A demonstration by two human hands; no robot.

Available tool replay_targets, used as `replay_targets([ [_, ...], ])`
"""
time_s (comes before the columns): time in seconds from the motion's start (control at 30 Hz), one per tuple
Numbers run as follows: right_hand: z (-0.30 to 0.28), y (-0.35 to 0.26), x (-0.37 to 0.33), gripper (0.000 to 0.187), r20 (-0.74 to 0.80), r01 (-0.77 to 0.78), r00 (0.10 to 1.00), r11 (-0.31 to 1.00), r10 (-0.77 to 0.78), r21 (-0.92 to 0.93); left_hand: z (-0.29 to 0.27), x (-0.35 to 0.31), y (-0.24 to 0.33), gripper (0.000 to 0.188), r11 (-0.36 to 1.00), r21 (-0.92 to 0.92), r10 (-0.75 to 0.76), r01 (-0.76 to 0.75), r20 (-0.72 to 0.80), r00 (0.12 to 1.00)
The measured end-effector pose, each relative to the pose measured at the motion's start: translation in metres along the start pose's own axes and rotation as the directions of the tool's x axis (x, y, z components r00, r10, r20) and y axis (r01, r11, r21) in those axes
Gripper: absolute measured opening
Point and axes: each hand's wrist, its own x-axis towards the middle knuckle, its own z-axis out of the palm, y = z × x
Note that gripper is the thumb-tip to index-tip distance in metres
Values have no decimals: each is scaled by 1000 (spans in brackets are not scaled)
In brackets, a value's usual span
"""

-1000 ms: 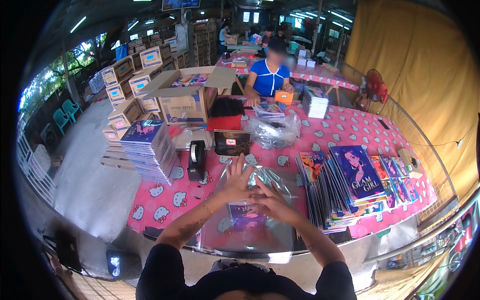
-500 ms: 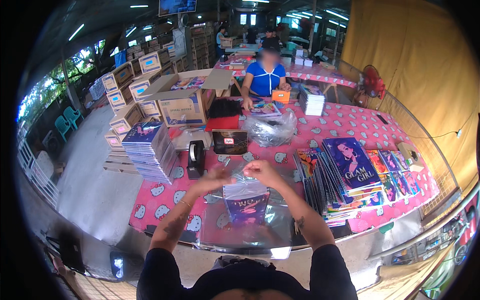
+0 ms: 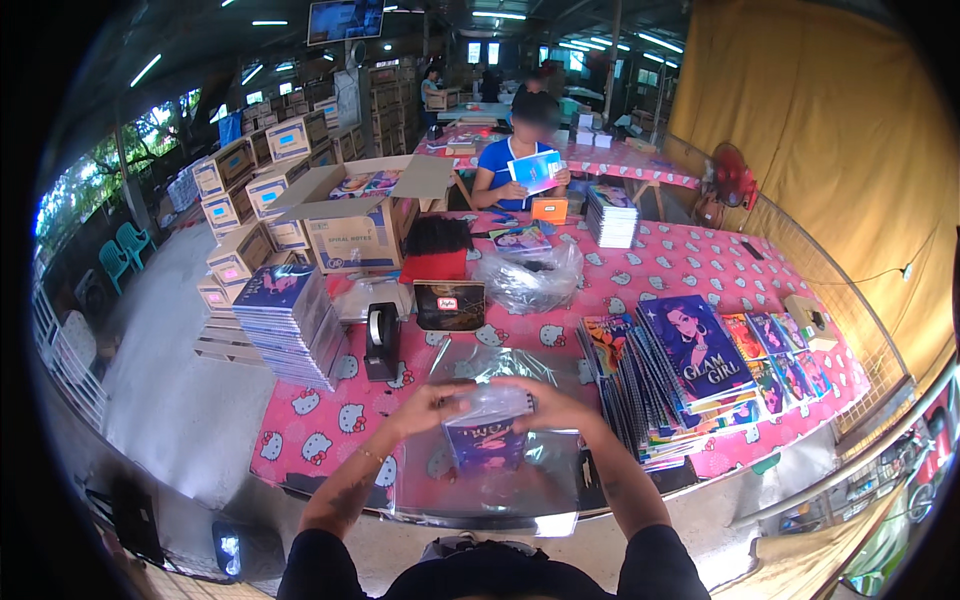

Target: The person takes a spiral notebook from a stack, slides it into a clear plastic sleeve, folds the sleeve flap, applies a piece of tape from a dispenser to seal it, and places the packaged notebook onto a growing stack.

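Note:
A purple notebook bundle (image 3: 487, 446) in clear plastic stands in front of me, its cover upside down to my view. My left hand (image 3: 436, 404) grips the plastic at the bundle's upper left corner. At the upper right corner, my right hand (image 3: 548, 405) has its fingers curled round the bundle's edge. Between the two hands the plastic wrap lies bunched over the bundle's top end. Beneath it, clear plastic sheets (image 3: 420, 480) spread over the table. A black tape dispenser (image 3: 381, 342) stands beyond my left hand.
A tall notebook stack (image 3: 290, 325) stands left on the pink table (image 3: 690, 262). Spiral notebooks (image 3: 697, 350) pile up on the right. Ahead lie a crumpled plastic bag (image 3: 530, 280), a dark box (image 3: 450, 304) and an open carton (image 3: 355, 240). Across the table, a person holds a notebook (image 3: 536, 171).
My hands have come down from above the bundle onto its top corners, folding the loose plastic over. The person opposite has lifted a notebook from the table.

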Motion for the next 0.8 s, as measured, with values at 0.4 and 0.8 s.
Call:
replay_targets([
  [0.4,23,-24,1,16,-76,43,989,750,-123,-659,17,-15,2,49,804,522,374,-286,-70,925],
  [0.8,-7,3,34,51,-79,-364,931,907,355,-209,-24,60,-43,60,974,-180,-91,137,244,966],
])
